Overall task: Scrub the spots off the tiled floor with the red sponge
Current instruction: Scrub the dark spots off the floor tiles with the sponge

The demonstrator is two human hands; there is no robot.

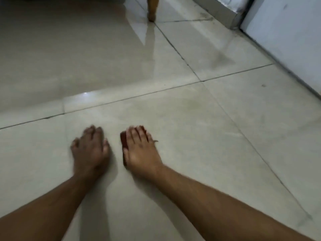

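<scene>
Red sponge (123,137) lies flat on the tiled floor (199,136), almost wholly covered by the right hand (140,152); only its left edge and a strip past the fingertips show. That hand lies palm down on top of the sponge, fingers (134,134) extended forward and close together, thumb along the sponge's left side, pressing it to the tile rather than curling round it. Just left of the sponge, apart from it by a narrow strip of bare tile, the left hand (90,150) rests palm down on the floor with its fingers loosely spread and holding nothing; it is blurred, so finer detail of the fingers cannot be told. Both bare forearms reach in from the near edge toward the sponge. Beyond the sponge a dark grout line (132,97) crosses the glossy pale tiles from left to right, and another runs diagonally away to the sponge's right. Far beyond the sponge stands a wooden furniture leg (152,9), its reflection on the shiny tile. Well to the right of the sponge, a small dark spot (263,85) marks the tile near a white wall (286,32)
</scene>
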